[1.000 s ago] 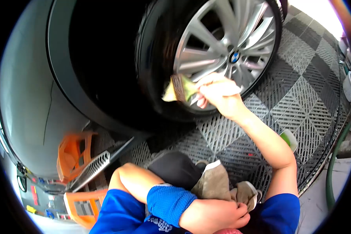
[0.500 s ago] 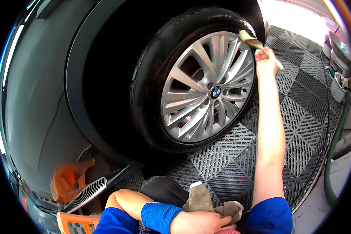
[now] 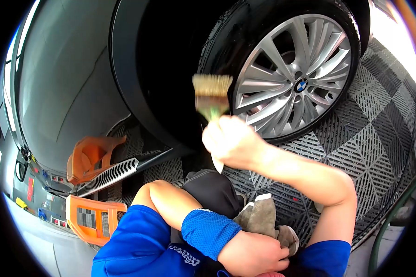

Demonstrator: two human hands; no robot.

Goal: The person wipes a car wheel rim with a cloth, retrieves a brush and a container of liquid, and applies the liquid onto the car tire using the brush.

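Wide flat paintbrush with cream bristles (image 3: 212, 90), gripped in the right hand (image 3: 233, 141); bristles point away from the left hand (image 3: 254, 254), long axis near upright in view. Left hand is curled at the grey-brown fabric cloth (image 3: 259, 216); grip cannot be told. Beyond the right hand, the black rubber tyre (image 3: 245, 39) appears glossy in part; extent done and extent left cannot be determined

Elbows (image 3: 343, 190) bent (right hand (image 3: 233, 142) seemingly closed)
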